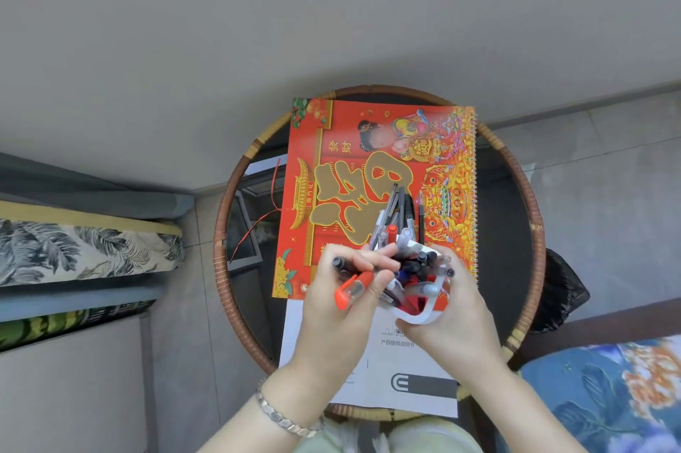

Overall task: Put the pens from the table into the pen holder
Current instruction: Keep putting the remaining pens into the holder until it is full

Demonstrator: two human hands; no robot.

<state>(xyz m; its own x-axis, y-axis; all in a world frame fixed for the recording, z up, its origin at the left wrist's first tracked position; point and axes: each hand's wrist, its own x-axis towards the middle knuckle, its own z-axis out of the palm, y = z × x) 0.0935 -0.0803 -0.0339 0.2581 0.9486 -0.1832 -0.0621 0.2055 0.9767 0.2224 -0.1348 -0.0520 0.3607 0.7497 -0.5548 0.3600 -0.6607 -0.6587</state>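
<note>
Your left hand [344,299] is closed around a bundle of pens [390,231], their far ends fanning out over the calendar; a red-capped pen [353,289] and a black-ended one stick out toward you across your knuckles. Your right hand [451,320] wraps the near side of the pen holder [423,316], a white-rimmed cup with a red inside, gripped firmly. The holder sits right against your left hand, above the near middle of the worktop [516,231], and is already crowded with pens: black, blue, red and clear-capped ends jut from its mouth. They overlap too much to count, both in the cup and in your fist.

One bracelet [283,415] of silver links circles your left wrist.

Beneath both hands lies a white sheet [387,379] of printed paper reaching to the near rim. Beyond it is one red and gold spiral-bound calendar [379,172], covering most of the round worktop, whose rim is woven rattan. A thin red cord [258,220] trails off the calendar's left edge across the dark glass.

To your left stands a leaf-patterned cushion [84,253], to your right a blue floral one [608,393], and a black bag [563,290] sits just outside the right rim.
</note>
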